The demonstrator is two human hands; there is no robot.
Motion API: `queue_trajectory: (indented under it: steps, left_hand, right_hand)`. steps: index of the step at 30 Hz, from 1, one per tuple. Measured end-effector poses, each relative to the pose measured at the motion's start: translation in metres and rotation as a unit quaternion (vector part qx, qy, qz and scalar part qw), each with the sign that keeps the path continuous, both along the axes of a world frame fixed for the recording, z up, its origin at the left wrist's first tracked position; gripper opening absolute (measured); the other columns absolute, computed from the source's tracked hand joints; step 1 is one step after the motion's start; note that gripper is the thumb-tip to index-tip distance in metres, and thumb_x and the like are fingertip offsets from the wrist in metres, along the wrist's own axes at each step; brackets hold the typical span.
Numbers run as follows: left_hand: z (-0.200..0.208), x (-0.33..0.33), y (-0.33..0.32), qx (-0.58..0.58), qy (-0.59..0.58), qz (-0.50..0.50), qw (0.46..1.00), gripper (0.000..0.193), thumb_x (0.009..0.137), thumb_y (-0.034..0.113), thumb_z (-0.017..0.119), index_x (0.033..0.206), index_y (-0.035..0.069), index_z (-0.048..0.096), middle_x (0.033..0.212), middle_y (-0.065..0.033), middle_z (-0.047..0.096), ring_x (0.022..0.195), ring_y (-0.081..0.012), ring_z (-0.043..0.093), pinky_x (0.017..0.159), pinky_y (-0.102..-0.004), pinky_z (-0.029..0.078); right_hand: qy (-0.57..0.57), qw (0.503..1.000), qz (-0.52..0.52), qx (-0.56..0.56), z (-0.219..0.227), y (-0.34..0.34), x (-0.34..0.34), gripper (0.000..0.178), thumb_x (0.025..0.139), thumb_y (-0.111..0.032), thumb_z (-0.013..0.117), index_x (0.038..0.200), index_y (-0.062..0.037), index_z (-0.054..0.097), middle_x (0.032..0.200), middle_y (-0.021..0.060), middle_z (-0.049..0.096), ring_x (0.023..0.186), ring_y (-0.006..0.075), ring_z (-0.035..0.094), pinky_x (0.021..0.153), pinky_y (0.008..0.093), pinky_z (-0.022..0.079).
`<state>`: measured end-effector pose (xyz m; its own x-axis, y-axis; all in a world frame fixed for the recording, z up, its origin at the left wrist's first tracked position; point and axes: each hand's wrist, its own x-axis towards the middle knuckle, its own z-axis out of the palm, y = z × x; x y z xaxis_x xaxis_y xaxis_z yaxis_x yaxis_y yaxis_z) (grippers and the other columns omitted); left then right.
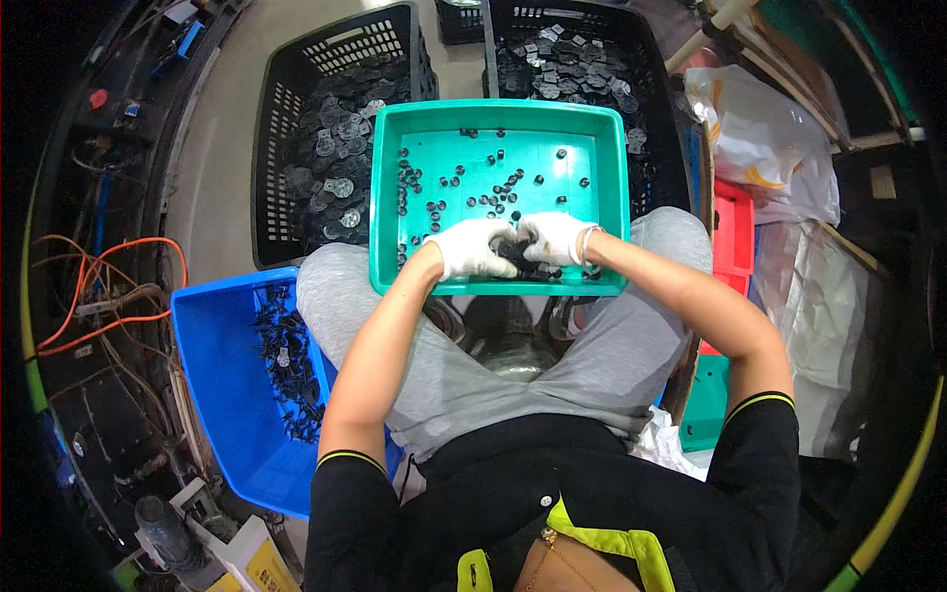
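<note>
A green tray [619, 197] rests across my knees, with small round black plastic pieces [493, 200] scattered over its floor. Both my hands wear white gloves and meet at the tray's near side. My left hand [472, 249] curls its fingers against a dark clump of black plastic parts [508, 259]. Close by on the right, my right hand [554, 239] is closed with its fingertips on the same clump. The gloves partly cover these parts, so their exact shape cannot be made out. More small black pieces lie beside the right hand along the near wall.
Beyond the tray stand a black crate [271, 168] on the left and another black crate [666, 109] on the right, both holding flat dark discs. A blue bin [212, 345] with black parts sits at my left. Red bins [730, 237] and plastic bags [764, 128] are at right.
</note>
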<state>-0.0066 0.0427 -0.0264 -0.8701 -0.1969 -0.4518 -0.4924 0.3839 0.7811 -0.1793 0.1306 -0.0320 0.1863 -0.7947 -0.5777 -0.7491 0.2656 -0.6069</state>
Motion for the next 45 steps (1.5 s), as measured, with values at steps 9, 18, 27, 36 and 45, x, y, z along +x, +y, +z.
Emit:
queue_trajectory:
  steps: [9,18,27,36,45]
  left_hand:
    - [-0.002,0.001,-0.027,0.190,0.156,0.372,0.895,0.029,0.083,0.005,0.057,0.109,-0.006,0.050,0.083,-0.0113,0.060,0.061,-0.0113,0.058,0.053,-0.0232,0.048]
    - [-0.005,0.005,-0.028,0.580,0.265,0.347,0.688,0.032,0.088,0.015,0.058,0.112,-0.001,0.047,0.092,-0.0070,0.059,0.069,-0.0111,0.059,0.061,-0.0210,0.052]
    - [-0.011,-0.004,-0.024,0.434,0.286,0.386,0.763,0.021,0.091,0.018,0.050,0.103,0.001,0.050,0.087,-0.0087,0.058,0.068,-0.0127,0.058,0.057,-0.0225,0.048]
    - [0.002,-0.018,-0.013,0.300,0.347,0.426,0.779,0.025,0.090,0.013,0.050,0.111,-0.001,0.048,0.097,-0.0082,0.057,0.079,-0.0150,0.059,0.064,-0.0252,0.048]
    - [-0.006,-0.011,-0.019,0.286,0.328,0.431,0.790,0.028,0.090,0.012,0.052,0.114,-0.002,0.050,0.099,-0.0063,0.057,0.083,-0.0135,0.058,0.070,-0.0267,0.050]
  right_hand:
    - [-0.327,0.930,-0.165,-0.023,0.008,-0.054,-0.011,0.034,0.078,-0.011,0.059,0.109,0.0021,0.055,0.080,0.0068,0.062,0.069,0.0130,0.060,0.062,0.0272,0.051]
    - [-0.378,0.889,-0.203,-0.159,0.011,-0.056,-0.001,0.039,0.075,-0.021,0.066,0.109,-0.0038,0.055,0.080,0.0031,0.058,0.073,0.0093,0.054,0.066,0.0247,0.046]
    - [-0.266,0.904,-0.257,-0.213,0.015,-0.054,0.005,0.032,0.077,-0.025,0.067,0.094,-0.0003,0.057,0.081,0.0073,0.061,0.076,0.0125,0.057,0.070,0.0272,0.047]
    - [-0.324,0.867,-0.300,-0.232,0.011,-0.056,0.001,0.026,0.078,-0.015,0.065,0.095,0.0007,0.054,0.085,0.0083,0.062,0.078,0.0125,0.060,0.069,0.0269,0.049]
    - [-0.304,0.875,-0.272,-0.261,0.030,-0.050,0.013,0.023,0.077,-0.010,0.063,0.097,-0.0010,0.056,0.089,0.0060,0.062,0.082,0.0123,0.060,0.076,0.0265,0.049]
